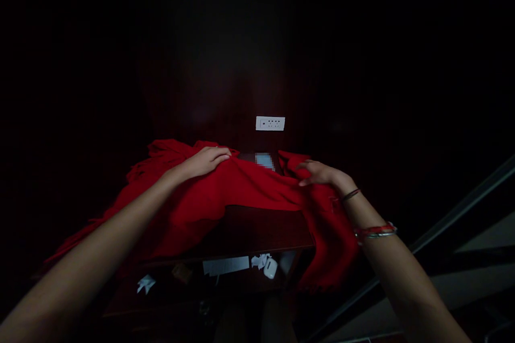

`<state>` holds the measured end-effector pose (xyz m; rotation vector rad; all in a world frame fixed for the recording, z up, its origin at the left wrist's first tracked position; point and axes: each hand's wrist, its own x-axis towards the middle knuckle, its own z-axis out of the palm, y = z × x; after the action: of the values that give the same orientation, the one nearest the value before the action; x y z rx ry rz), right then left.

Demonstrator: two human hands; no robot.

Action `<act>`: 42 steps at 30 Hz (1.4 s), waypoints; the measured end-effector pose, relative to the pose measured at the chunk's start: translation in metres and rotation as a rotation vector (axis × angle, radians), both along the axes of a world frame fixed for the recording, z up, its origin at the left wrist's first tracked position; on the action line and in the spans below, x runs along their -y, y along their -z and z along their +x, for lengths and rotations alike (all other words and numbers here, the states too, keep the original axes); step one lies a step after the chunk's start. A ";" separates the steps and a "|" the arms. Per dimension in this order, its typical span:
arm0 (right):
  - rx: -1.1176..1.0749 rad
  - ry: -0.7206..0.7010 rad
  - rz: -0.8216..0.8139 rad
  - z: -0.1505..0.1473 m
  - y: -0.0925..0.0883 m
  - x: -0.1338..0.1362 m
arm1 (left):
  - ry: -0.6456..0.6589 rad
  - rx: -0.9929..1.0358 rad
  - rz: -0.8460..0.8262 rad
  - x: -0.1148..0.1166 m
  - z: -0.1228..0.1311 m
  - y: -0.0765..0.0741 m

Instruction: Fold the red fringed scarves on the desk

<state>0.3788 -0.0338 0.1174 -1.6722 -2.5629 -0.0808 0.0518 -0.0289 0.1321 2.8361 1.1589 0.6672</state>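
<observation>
A large red cloth (209, 198) is spread over a dark wooden table (257, 230) and hangs off its left and right sides. My left hand (207, 161) rests on the cloth's far upper edge, fingers curled down over the fabric. My right hand (322, 174) pinches the cloth's far right part, fingers pressed together on the fabric. Bangles and a thread band circle my right wrist (374, 231). A small pale object (264, 160) lies on the table between my hands, partly covered by the cloth.
A white wall socket plate (270, 123) sits on the dark wall behind the table. On a lower shelf lie paper scraps (225, 265), a white earbud case (270, 268) and a crumpled paper (145, 283). A dark slanted rail (462, 209) runs at right. The room is very dim.
</observation>
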 end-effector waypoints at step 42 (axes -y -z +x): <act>-0.374 -0.351 -0.306 -0.044 0.082 -0.024 | -0.129 0.078 -0.332 0.021 -0.060 -0.041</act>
<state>0.3345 -0.0101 0.0354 -1.1371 -2.6095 0.6111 -0.0078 -0.0498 0.1728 2.4579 1.3089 0.5267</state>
